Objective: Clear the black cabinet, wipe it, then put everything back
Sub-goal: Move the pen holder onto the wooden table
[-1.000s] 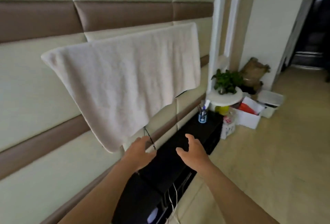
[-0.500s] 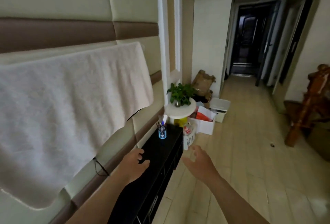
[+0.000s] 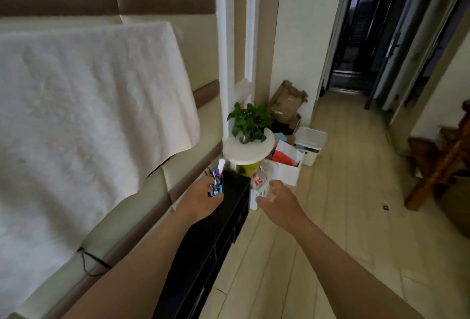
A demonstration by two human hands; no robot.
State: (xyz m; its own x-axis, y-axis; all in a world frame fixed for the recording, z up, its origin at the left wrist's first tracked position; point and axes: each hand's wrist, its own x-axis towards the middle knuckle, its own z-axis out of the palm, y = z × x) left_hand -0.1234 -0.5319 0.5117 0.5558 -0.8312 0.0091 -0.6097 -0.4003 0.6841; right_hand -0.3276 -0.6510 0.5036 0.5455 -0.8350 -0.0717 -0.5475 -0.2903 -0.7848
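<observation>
A long, low black cabinet (image 3: 236,206) runs along the padded wall. At its far end stands a small blue pen cup (image 3: 218,184) with a white tube and pens sticking out. My left hand (image 3: 203,201) reaches over the cabinet top, and its fingers curl round the cup's lower part. My right hand (image 3: 278,198) hovers with loosely spread fingers off the cabinet's right edge, above the floor, and holds nothing. Just past its fingers is a white container with red print (image 3: 258,182).
A white towel (image 3: 89,115) hangs on the wall at left, with a black cable (image 3: 91,262) below it. Past the cabinet are a potted plant (image 3: 250,121) on a white round stool (image 3: 248,152), a white box (image 3: 288,172), a white bin (image 3: 311,144) and cardboard. A wooden chair (image 3: 442,161) stands right.
I have moved forward along the cabinet. My left hand went from lying on the cabinet top to closing round the pen cup. My right hand moved ahead too.
</observation>
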